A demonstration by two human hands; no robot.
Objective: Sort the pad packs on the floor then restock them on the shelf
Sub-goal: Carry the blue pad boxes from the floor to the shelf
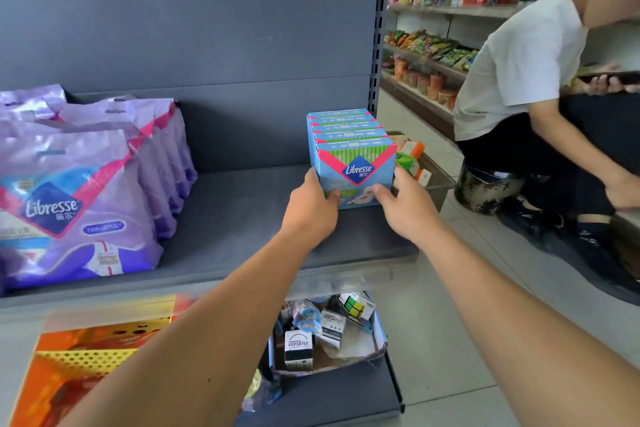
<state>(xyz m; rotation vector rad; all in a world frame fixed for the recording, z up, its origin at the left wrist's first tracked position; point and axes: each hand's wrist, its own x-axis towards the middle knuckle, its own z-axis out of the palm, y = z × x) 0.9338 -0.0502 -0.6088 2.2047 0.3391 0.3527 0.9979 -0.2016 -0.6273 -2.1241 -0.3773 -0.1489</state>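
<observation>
Pad packs, blue boxed row (351, 152), stand at the right end of the grey shelf (242, 218), clamped at the front pack between left hand (311, 208) and right hand (407, 208), fingers curled on both sides. Row's long axis runs front-to-back toward the back panel (194, 28). Shelf's right edge is just beside; open room lies left, before the purple packs (83, 184).

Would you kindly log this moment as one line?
left hand: holds blue packs | right hand: holds same | shelf: packs resting
</observation>
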